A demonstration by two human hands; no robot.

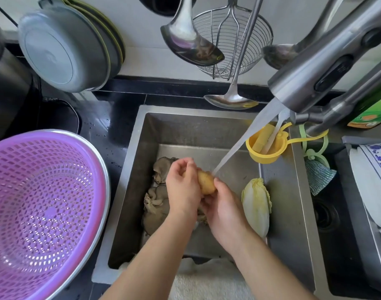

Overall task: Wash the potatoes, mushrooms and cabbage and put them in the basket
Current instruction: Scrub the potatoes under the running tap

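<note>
No writing can be read; the green bottle label (373, 109) at far right is too blurred. Inside the steel sink (139, 161), the left hand (182, 187) and right hand (223, 211) both have their grip clamped on a potato (205, 182), held under water running from the faucet (328, 61). Mushrooms (156, 204) lie in the sink to the left, a cabbage (257, 204) to the right. The purple basket (42, 208) sits on the dark surface (111, 131) at left. Ladles and a wire skimmer (232, 42) hang on the far wall.

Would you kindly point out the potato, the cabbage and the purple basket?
potato (205, 183): head view, its wet yellow skin.
cabbage (257, 205): head view, middle of its leaves.
purple basket (42, 191): head view, bare inner wall.
</note>
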